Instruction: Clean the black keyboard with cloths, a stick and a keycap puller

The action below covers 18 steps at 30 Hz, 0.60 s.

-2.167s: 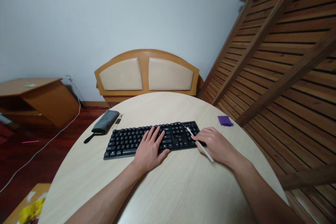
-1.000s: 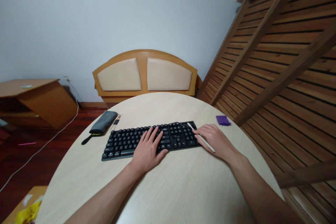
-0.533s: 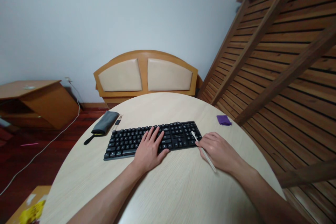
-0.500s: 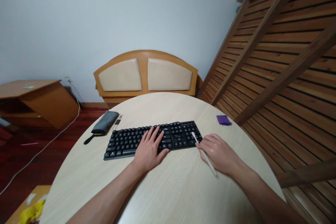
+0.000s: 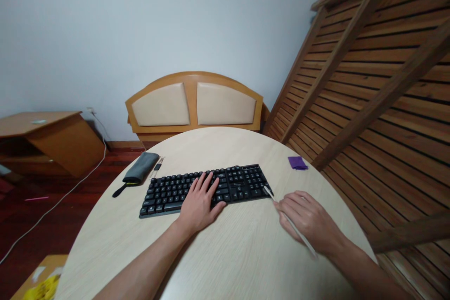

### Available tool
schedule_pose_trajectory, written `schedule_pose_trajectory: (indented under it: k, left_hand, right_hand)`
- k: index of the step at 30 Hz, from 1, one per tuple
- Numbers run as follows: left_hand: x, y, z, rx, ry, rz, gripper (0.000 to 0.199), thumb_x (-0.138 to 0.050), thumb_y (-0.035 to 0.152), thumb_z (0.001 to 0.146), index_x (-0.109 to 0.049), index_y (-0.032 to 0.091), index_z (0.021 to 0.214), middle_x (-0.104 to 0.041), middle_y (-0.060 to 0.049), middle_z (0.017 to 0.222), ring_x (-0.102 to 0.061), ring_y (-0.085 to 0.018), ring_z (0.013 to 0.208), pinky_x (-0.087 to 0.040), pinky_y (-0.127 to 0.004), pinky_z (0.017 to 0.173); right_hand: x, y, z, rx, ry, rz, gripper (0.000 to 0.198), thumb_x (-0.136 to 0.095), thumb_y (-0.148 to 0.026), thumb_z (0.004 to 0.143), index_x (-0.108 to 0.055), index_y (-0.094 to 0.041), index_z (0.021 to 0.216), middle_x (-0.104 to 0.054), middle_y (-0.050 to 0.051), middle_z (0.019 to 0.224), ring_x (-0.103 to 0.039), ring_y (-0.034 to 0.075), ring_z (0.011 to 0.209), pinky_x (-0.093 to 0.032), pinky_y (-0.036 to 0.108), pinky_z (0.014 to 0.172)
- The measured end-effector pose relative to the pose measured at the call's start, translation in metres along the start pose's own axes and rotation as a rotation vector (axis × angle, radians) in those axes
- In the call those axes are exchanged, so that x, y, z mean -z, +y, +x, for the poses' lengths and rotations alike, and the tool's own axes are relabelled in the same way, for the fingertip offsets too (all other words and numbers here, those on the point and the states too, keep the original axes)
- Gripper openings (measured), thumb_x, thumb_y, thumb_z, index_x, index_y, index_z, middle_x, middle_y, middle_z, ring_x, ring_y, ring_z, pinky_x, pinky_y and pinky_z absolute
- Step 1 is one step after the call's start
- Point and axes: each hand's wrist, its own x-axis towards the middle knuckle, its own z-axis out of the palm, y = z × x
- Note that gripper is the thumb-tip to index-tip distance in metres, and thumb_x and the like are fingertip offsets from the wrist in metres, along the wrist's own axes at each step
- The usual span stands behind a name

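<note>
A black keyboard [image 5: 165,193] lies slightly slanted on the round pale table [image 5: 225,253]. My left hand [image 5: 198,205] rests flat on its middle keys, fingers spread and thumb over the near edge. Beyond the keyboard's right end, my right hand [image 5: 307,220] has its fingers closed around a slim white toothbrush [image 5: 301,236]. The brush head is at the number pad's near right corner, while the handle slants back under my palm. Whether the bristles touch the keys I cannot tell.
A grey pouch [image 5: 141,168] with a black strap lies at the table's left edge, beside a small black item [image 5: 158,167]. Folded purple cloth [image 5: 297,163] is near the right edge. A wooden slatted frame [image 5: 369,117] leans close on the right.
My right hand has drawn the toothbrush right and toward me, from among the number pad keys to the keyboard's near right corner. My left hand stays put on the keys.
</note>
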Motion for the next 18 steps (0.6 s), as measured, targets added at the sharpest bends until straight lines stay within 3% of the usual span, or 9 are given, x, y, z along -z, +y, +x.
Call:
schedule_pose_trajectory:
  k: [5, 11, 18]
  left_hand:
    - [-0.001, -0.001, -0.001, -0.009, 0.010, 0.007, 0.071, -0.051, 0.060, 0.095, -0.043, 0.018, 0.153, -0.038, -0.014, 0.160, -0.032, -0.035, 0.149, -0.032, -0.054, 0.119]
    - [-0.001, -0.002, 0.000, -0.012, 0.009, 0.015, 0.071, -0.050, 0.060, 0.096, -0.044, 0.018, 0.152, -0.038, -0.014, 0.160, -0.032, -0.035, 0.149, -0.031, -0.054, 0.119]
    - [-0.002, -0.002, -0.001, -0.013, 0.009, 0.003, 0.071, -0.047, 0.062, 0.096, -0.043, 0.018, 0.153, -0.038, -0.013, 0.161, -0.032, -0.035, 0.149, -0.031, -0.054, 0.119]
  right_hand:
    - [-0.017, 0.030, 0.017, -0.083, -0.033, 0.023, 0.022, -0.053, -0.012, 0.097, -0.068, -0.016, 0.112, -0.074, 0.008, 0.096, -0.065, 0.022, 0.089, -0.045, 0.038, 0.085]
    - [-0.045, 0.042, 0.032, -0.153, -0.071, 0.013, 0.025, -0.052, -0.018, 0.098, -0.068, -0.014, 0.117, -0.075, 0.011, 0.102, -0.066, 0.024, 0.092, -0.047, 0.039, 0.083]
    - [-0.042, 0.032, 0.024, -0.128, -0.105, 0.021, 0.029, -0.051, -0.015, 0.097, -0.068, -0.015, 0.121, -0.075, 0.011, 0.103, -0.066, 0.024, 0.093, -0.046, 0.042, 0.086]
